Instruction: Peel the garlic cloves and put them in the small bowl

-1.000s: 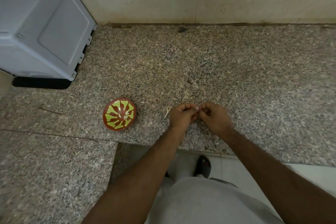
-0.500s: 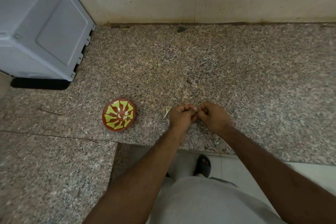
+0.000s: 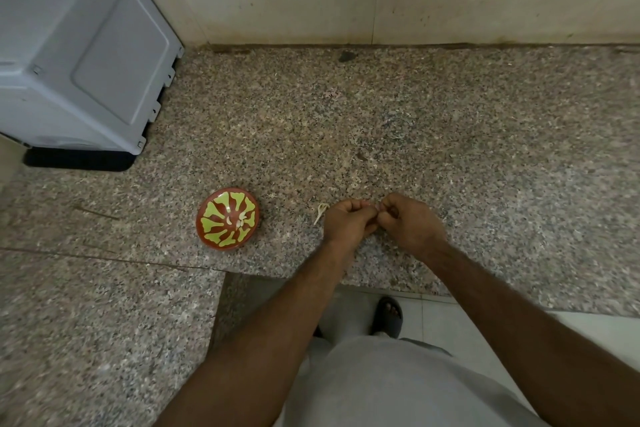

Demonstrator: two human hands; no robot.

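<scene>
Both hands, left hand (image 3: 348, 222) & right hand (image 3: 408, 222), pinch a tiny garlic clove (image 3: 374, 207) at mid frame, just right of the small bowl (image 3: 227, 217): it looks light, hard, w/ thin dry skin, prob slippery, so hold its ends.

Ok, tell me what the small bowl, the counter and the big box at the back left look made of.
Small bowl: probably glazed ceramic or melamine, going by its glossy red surface with a yellow-green pattern; cannot tell which.
Counter: polished granite-like stone, speckled pink, grey and black, laid in slabs with a visible seam.
Box: likely painted sheet metal, matte pale grey, with a pressed panel and small tabs along its edge.
</scene>
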